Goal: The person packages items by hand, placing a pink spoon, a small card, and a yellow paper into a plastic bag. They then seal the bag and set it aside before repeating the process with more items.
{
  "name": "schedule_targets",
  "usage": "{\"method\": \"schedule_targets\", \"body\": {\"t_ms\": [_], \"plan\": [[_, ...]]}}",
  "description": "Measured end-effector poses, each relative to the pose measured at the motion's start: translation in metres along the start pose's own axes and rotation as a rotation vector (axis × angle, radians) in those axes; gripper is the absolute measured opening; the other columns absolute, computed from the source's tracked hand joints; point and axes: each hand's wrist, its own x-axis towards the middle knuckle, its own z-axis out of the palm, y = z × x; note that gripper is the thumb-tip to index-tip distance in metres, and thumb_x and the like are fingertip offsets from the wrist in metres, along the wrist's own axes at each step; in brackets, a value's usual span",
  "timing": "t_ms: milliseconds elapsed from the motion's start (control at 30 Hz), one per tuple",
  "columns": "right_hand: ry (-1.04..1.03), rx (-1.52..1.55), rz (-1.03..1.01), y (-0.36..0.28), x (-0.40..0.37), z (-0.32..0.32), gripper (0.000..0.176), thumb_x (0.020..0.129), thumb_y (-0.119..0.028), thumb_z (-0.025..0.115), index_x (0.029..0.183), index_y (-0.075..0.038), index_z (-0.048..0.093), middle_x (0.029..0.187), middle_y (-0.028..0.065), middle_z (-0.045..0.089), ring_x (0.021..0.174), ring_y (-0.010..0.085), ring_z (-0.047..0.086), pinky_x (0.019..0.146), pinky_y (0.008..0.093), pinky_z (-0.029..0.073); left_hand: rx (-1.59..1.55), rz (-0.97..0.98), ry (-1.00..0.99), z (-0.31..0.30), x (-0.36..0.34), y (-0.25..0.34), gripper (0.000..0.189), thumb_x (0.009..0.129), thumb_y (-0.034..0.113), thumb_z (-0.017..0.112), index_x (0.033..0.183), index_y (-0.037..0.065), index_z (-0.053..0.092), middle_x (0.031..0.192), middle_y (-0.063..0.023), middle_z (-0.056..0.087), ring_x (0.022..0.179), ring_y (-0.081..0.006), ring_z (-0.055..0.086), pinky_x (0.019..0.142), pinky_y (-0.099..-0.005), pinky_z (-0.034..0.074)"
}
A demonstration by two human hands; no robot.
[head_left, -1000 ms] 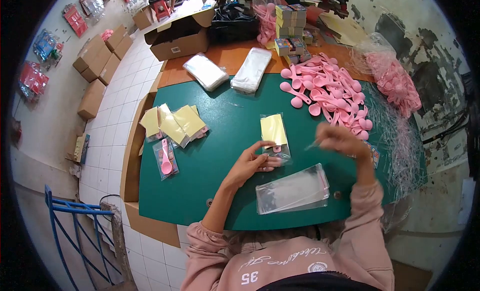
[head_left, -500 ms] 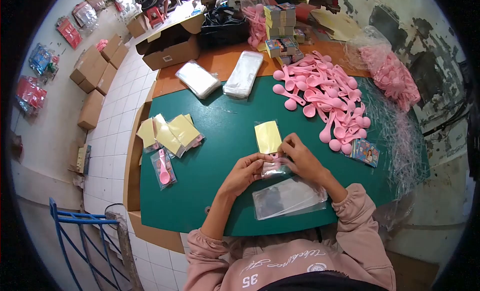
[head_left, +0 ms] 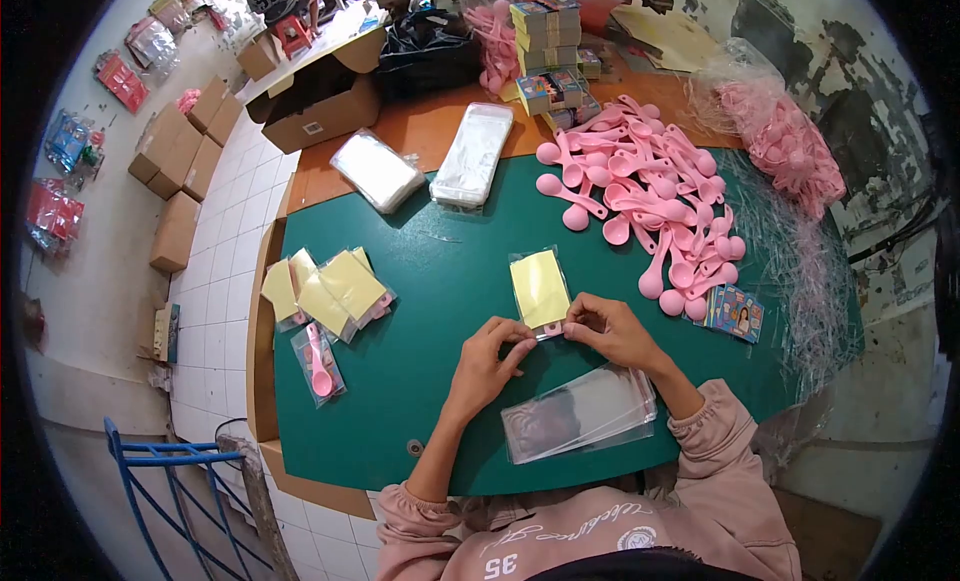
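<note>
A clear plastic packet [head_left: 540,289] with a yellow card inside lies on the green table in front of me. A bit of pink shows at its near end. My left hand [head_left: 490,366] is closed at the near left corner of the packet, thumb and forefinger on its edge. At the near right corner, my right hand [head_left: 618,333] pinches the same edge. Just below my hands lie several flat, clear plastic bags [head_left: 570,416], fanned out. Farther right is a large heap of pink measuring spoons [head_left: 650,196], beside a few printed cards [head_left: 738,313].
Filled packets with yellow cards [head_left: 335,293] and one packet showing a pink spoon [head_left: 319,366] lie at the left. Two stacks of clear bags [head_left: 470,156] sit farther back, near bundled card stacks [head_left: 547,46] and a cardboard box [head_left: 322,111].
The clear flap that stretched toward me from the packet's near end is now folded in under my fingers. Both hands stay at that edge. The view has shifted slightly.
</note>
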Motion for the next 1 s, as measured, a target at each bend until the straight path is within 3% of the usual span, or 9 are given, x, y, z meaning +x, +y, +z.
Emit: {"method": "schedule_targets", "body": {"t_ms": [267,533,833,933,1000], "plan": [[0.171,0.088,0.109,-0.003,0.002,0.008,0.010,0.084,-0.006,0.054,0.084,0.002,0.048,0.076,0.0077,0.060,0.066,0.0116,0.061,0.057,0.0224,0.048,-0.117,-0.165,0.172,0.010,0.006,-0.008,0.011,0.080,0.009,0.063,0.085,0.000,0.059,0.077,-0.0042,0.061,0.069,-0.0082,0.058,0.054,-0.0217,0.051],[0.229,0.082,0.156,-0.009,0.004,0.010,0.013,0.086,-0.004,0.050,0.094,0.001,0.041,0.073,0.0101,0.059,0.066,0.0144,0.063,0.055,0.0205,0.049,-0.156,-0.193,0.252,0.013,0.009,0.004,0.027,0.081,0.009,0.061,0.103,0.003,0.047,0.082,-0.0066,0.062,0.072,-0.0105,0.061,0.053,-0.0219,0.051],[0.243,0.058,0.145,-0.005,0.005,0.010,0.009,0.085,-0.002,0.049,0.089,0.000,0.041,0.075,0.0136,0.061,0.066,0.0159,0.064,0.054,0.0232,0.050,-0.131,-0.206,0.232,0.015,0.010,0.001,0.018,0.084,0.012,0.056,0.099,0.004,0.051,0.079,-0.0046,0.061,0.071,-0.0098,0.060,0.053,-0.0217,0.050],[0.236,0.081,0.138,-0.007,0.005,0.011,0.012,0.085,-0.002,0.048,0.096,0.000,0.044,0.076,0.0128,0.062,0.066,0.0156,0.064,0.055,0.0233,0.051,-0.152,-0.187,0.224,0.015,0.009,0.003,0.016,0.085,0.011,0.055,0.099,0.005,0.055,0.076,-0.0041,0.060,0.068,-0.0080,0.059,0.053,-0.0223,0.051],[0.233,0.091,0.129,-0.009,0.004,0.012,0.025,0.085,-0.001,0.048,0.110,0.000,0.045,0.077,0.0125,0.062,0.067,0.0154,0.064,0.057,0.0234,0.051,-0.142,-0.182,0.215,0.014,0.009,0.002,0.019,0.085,0.011,0.055,0.103,0.005,0.056,0.077,-0.0043,0.060,0.069,-0.0081,0.059,0.053,-0.0224,0.051]]}}
